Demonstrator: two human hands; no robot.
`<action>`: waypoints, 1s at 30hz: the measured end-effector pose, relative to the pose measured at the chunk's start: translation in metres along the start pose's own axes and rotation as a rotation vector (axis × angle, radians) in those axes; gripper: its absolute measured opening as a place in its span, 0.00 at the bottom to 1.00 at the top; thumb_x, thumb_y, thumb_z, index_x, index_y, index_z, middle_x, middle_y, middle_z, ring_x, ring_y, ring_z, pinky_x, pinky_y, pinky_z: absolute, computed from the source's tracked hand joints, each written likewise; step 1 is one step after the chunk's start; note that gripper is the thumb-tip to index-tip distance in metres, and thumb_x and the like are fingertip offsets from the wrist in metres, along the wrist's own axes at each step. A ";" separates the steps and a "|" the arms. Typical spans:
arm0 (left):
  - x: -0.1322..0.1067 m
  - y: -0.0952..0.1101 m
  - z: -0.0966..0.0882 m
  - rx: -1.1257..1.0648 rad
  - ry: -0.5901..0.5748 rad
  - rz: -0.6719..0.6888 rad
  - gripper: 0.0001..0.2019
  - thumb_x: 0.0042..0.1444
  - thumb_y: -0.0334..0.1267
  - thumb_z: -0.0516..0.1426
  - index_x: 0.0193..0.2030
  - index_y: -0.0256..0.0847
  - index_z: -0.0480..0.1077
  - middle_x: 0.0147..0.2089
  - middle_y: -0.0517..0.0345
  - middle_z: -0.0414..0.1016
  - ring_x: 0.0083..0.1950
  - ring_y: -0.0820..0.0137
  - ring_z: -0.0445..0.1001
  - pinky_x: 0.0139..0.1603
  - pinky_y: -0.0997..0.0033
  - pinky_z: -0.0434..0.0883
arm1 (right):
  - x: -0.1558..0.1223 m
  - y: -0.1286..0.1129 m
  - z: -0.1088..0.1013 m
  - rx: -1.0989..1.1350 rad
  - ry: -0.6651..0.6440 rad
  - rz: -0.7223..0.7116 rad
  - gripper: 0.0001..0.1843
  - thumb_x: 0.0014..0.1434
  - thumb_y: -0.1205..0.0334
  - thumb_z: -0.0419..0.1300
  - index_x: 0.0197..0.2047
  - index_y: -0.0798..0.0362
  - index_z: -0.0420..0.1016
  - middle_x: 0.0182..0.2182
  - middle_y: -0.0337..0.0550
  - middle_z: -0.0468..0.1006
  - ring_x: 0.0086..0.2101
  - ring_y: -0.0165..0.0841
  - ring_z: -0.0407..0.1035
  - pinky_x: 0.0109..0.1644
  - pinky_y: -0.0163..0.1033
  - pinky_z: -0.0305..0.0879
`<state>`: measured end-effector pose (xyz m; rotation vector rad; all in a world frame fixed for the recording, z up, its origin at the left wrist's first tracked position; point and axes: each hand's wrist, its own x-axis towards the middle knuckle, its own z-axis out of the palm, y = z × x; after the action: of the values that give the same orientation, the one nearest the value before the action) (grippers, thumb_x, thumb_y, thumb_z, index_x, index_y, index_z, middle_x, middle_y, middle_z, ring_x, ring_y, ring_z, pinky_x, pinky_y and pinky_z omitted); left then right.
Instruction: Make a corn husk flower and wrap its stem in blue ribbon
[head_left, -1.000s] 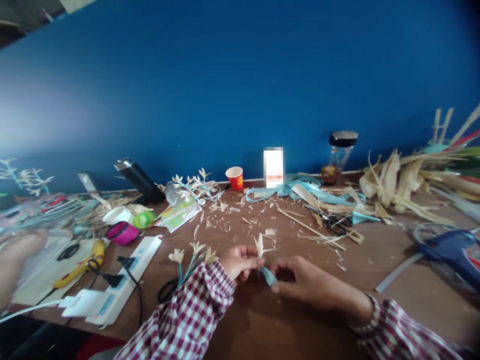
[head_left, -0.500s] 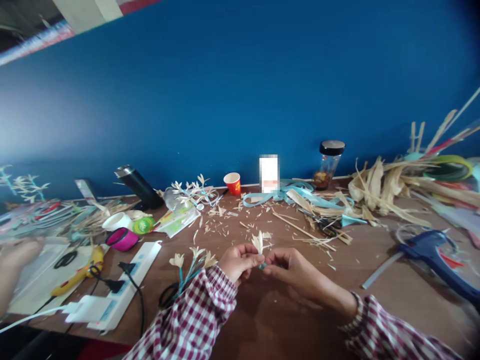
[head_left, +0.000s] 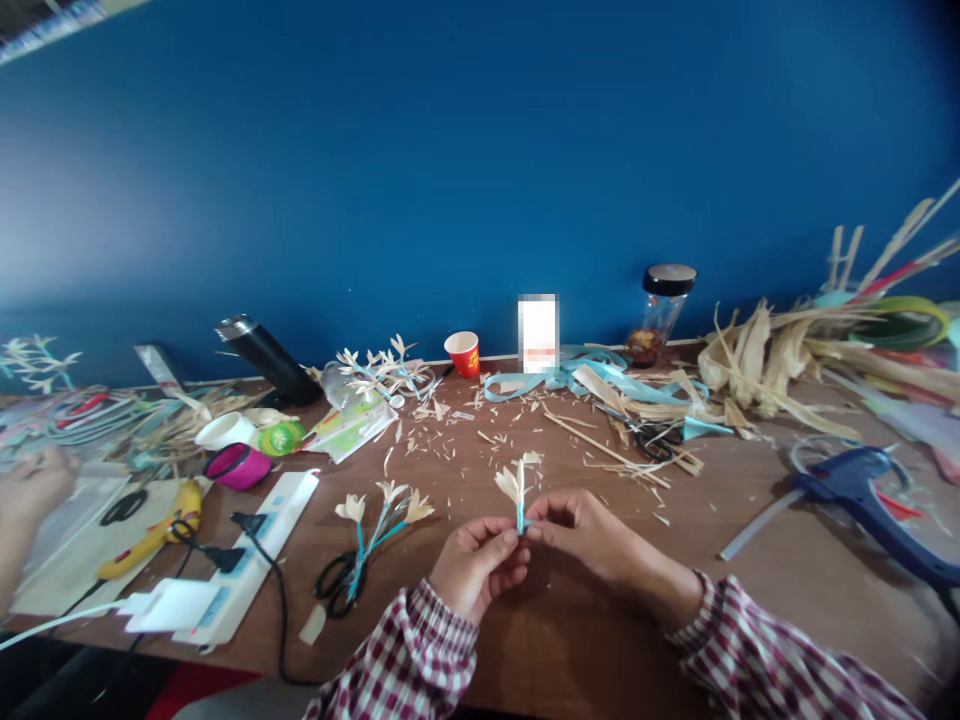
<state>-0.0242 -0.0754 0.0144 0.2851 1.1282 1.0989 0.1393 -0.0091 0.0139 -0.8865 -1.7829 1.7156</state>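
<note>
Between my hands a small cream flower [head_left: 512, 486], made of what looks like dried husk, stands upright on a short stem wrapped in light blue. My left hand [head_left: 478, 568] is closed, its thumb and fingers pinching the lower stem. Thumb and forefinger of my right hand [head_left: 592, 535] pinch the end of a light blue strip [head_left: 524, 523] beside the stem; most of the strip is hidden by the fingers. Left of my left hand, finished-looking flowers [head_left: 391, 492] with blue stems lie across black-handled scissors [head_left: 336, 583].
A white power strip [head_left: 259, 555] with cords and a yellow tool [head_left: 154, 535] lie at left, near another person's hand [head_left: 37, 485]. A blue glue gun [head_left: 862, 500] rests at right. Behind are a red paper cup [head_left: 463, 356], a black flask [head_left: 268, 362], a glass jar [head_left: 658, 320] and dried husks [head_left: 757, 365].
My left hand has shifted lower on the flower, so its blue stem now shows. The left forearm moved down and away from the flowers and scissors, uncovering them. The view shifted slightly.
</note>
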 end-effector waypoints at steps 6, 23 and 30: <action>-0.001 -0.006 -0.004 -0.005 -0.021 -0.071 0.17 0.34 0.38 0.70 0.27 0.35 0.69 0.25 0.56 0.77 0.26 0.73 0.76 0.27 0.75 0.75 | -0.002 -0.001 0.002 -0.052 -0.024 0.003 0.09 0.54 0.60 0.60 0.32 0.57 0.76 0.24 0.37 0.73 0.27 0.27 0.62 0.32 0.32 0.57; -0.008 -0.021 0.002 0.071 0.031 0.009 0.17 0.35 0.44 0.69 0.26 0.33 0.71 0.20 0.62 0.68 0.21 0.81 0.65 0.20 0.82 0.68 | -0.014 -0.010 0.000 -0.228 -0.093 -0.038 0.10 0.59 0.63 0.53 0.34 0.55 0.75 0.29 0.38 0.76 0.30 0.29 0.65 0.34 0.32 0.57; -0.004 -0.029 0.005 0.137 0.077 0.192 0.17 0.40 0.46 0.66 0.25 0.33 0.70 0.20 0.62 0.66 0.19 0.83 0.58 0.13 0.86 0.51 | -0.014 -0.008 0.003 -0.263 -0.016 0.000 0.09 0.56 0.63 0.55 0.30 0.56 0.74 0.23 0.36 0.72 0.26 0.27 0.62 0.29 0.31 0.55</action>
<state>-0.0039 -0.0916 -0.0008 0.4699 1.2673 1.2112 0.1453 -0.0215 0.0230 -0.9810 -2.0508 1.5133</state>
